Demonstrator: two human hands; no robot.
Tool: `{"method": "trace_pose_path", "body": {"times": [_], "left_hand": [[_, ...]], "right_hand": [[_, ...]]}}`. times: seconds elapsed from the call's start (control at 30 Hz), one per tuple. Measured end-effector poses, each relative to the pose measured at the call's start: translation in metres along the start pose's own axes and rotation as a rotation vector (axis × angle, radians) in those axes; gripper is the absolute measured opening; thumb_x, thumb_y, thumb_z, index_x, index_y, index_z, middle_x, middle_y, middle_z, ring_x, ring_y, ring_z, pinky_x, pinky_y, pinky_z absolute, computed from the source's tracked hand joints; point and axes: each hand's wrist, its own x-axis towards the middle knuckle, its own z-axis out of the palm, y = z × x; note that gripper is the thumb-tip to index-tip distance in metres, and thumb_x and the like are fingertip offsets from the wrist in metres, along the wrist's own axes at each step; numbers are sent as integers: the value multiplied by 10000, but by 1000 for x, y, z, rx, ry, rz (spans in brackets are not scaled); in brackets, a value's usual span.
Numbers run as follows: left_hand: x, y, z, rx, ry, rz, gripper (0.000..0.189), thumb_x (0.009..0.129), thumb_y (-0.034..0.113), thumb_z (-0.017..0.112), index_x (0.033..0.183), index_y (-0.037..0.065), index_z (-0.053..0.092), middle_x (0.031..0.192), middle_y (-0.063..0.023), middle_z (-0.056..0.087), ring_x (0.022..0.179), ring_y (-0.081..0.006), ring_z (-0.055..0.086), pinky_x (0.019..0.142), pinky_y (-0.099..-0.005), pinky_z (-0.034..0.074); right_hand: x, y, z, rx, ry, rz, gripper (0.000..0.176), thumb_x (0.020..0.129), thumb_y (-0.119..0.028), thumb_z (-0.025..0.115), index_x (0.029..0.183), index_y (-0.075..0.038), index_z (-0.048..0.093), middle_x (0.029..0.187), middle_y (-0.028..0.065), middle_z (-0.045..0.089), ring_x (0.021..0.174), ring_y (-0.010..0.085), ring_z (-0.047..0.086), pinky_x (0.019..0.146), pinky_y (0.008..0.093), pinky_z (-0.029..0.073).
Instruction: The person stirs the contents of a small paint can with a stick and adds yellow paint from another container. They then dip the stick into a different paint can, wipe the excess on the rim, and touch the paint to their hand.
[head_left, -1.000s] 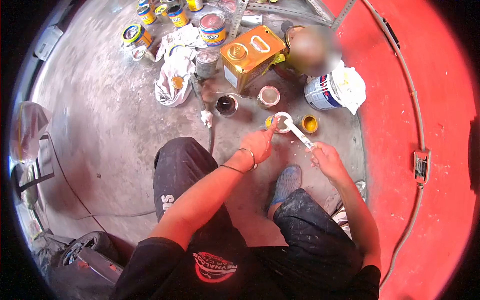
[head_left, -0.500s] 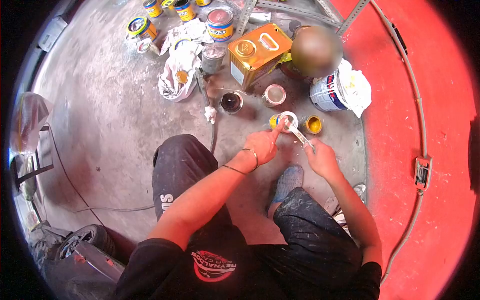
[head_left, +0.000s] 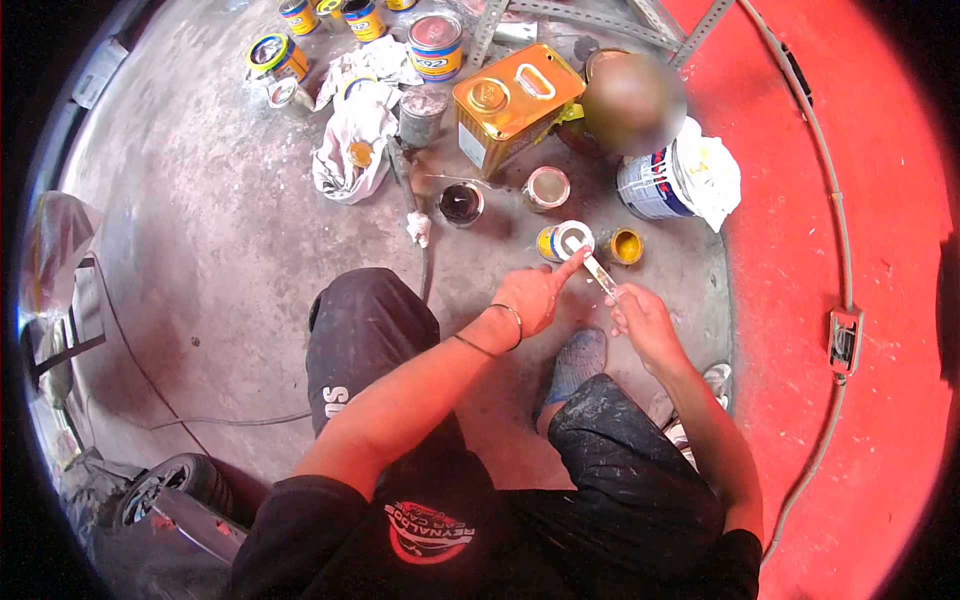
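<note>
My right hand (head_left: 642,318) grips a flat mixing stick (head_left: 601,276) by its lower end. The stick's pale, coated tip lies over the mouth of a small yellow-and-blue can (head_left: 548,243). My left hand (head_left: 532,295) has its index finger stretched out to the stick near the can's rim, touching or almost touching it; the other fingers are curled. Just right of that can stands a small pot of yellow paint (head_left: 626,246). Behind are a can with dark contents (head_left: 462,204) and a can with a greyish top (head_left: 547,188).
A large orange metal tin (head_left: 515,95) stands beyond the small cans. To its right is a white bucket (head_left: 655,188) draped with a white cloth. Crumpled rags (head_left: 355,150), several paint cans and a metal frame (head_left: 600,20) are farther back. A hose (head_left: 427,275) runs along the floor.
My left index finger has slid from the stick's tip back toward the can's near rim. My right hand has shifted slightly right and down with the stick.
</note>
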Motion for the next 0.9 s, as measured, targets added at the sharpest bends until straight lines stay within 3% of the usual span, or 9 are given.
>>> {"method": "trace_pose_path", "body": {"times": [0.17, 0.37, 0.53, 0.67, 0.73, 0.8, 0.9], "left_hand": [[7, -17, 7, 24, 57, -3, 1059, 958, 93, 656, 1808, 324, 67, 1118, -181, 759, 923, -405, 772, 787, -531, 621], [14, -16, 12, -75, 179, -103, 1069, 943, 136, 682, 1809, 267, 68, 1135, -183, 770, 975, -419, 773, 821, -562, 612], [2, 1, 15, -156, 88, 58, 1083, 924, 129, 679, 1808, 228, 62, 1146, -204, 784, 979, -437, 771, 820, -576, 600], [-10, 9, 18, -100, -37, 131, 1090, 910, 114, 673, 1807, 207, 60, 1157, -209, 788, 954, -453, 769, 816, -586, 596], [-15, -2, 24, -268, 94, 117, 963, 932, 142, 664, 1778, 194, 207, 1212, -198, 782, 1007, -418, 769, 847, -551, 603], [-20, -11, 30, -432, 216, 116, 850, 955, 170, 656, 1749, 181, 354, 1267, -186, 777, 1060, -384, 770, 879, -517, 610], [-31, -24, -11, -1511, 65, -90, 673, 1015, 263, 629, 1668, 154, 506, 1423, -128, 737, 1138, -301, 745, 961, -453, 589]], "right_hand": [[-18, -6, -1, -42, 26, -39, 357, 1181, -269, 519, 1073, 18, 702, 772, 0, 590, 683, 101, 572, 646, 311, 534], [-16, 0, -10, -2, 22, 15, 318, 1160, -257, 536, 1072, 0, 702, 761, -17, 555, 662, 95, 534, 654, 309, 529], [-8, -10, -8, 179, -19, 101, 285, 1136, -280, 570, 1071, -34, 698, 753, -49, 493, 649, 81, 470, 661, 305, 508], [10, -12, -18, -53, 36, 99, 307, 1132, -263, 569, 1049, -22, 741, 819, 7, 629, 720, 125, 600, 670, 331, 557], [21, -22, -16, -280, 69, 60, 296, 1106, -256, 598, 1027, -20, 759, 818, 63, 693, 734, 200, 679, 677, 380, 575], [31, -34, -13, -709, 119, -184, 299, 1081, -261, 626, 1011, -5, 764, 823, 151, 729, 790, 319, 732, 699, 464, 588], [40, -53, -6, -1066, 200, -387, 333, 1067, -272, 638, 997, 32, 757, 850, 252, 742, 868, 453, 748, 771, 566, 585]]}}
